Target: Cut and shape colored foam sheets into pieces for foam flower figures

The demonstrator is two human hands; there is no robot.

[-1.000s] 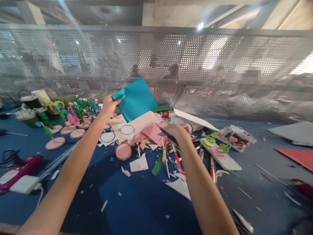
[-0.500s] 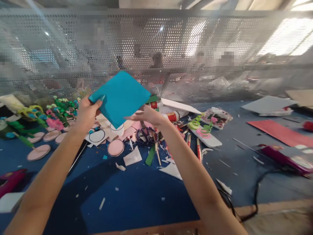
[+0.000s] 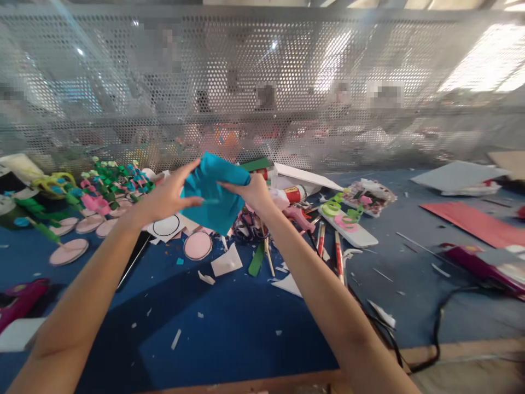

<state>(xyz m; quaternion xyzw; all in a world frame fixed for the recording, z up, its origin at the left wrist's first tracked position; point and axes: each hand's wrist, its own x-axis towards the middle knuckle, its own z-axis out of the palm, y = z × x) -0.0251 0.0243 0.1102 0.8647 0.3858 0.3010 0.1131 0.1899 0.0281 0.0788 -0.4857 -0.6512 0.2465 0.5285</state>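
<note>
Above the cluttered table I hold a bright blue sheet point(image 3: 215, 205), bent and creased; whether it is paper or thin foam I cannot tell. My right hand point(image 3: 253, 194) pinches its upper right edge, thumb across the front. At its left side is my left hand point(image 3: 168, 196), with the thumb over the front face and the fingers along the upper left edge. Below the sheet lie a pink disc point(image 3: 197, 245) with a dark outline and a white piece point(image 3: 166, 227) with a drawn circle. A white scrap point(image 3: 227, 261) and a green strip point(image 3: 256, 259) are nearby.
Craft flowers on pink round bases point(image 3: 69, 251) crowd the left. Purple glue guns lie at left point(image 3: 24, 301) and right point(image 3: 479, 265), with a black cord point(image 3: 437, 323) at right. A perforated metal screen point(image 3: 287, 109) stands behind; a red sheet point(image 3: 476, 221) lies right.
The blue sheet has gone from flat to bent and creased, and sits lower. My right hand has moved from its lower edge to its upper right edge; my left hand has shifted right.
</note>
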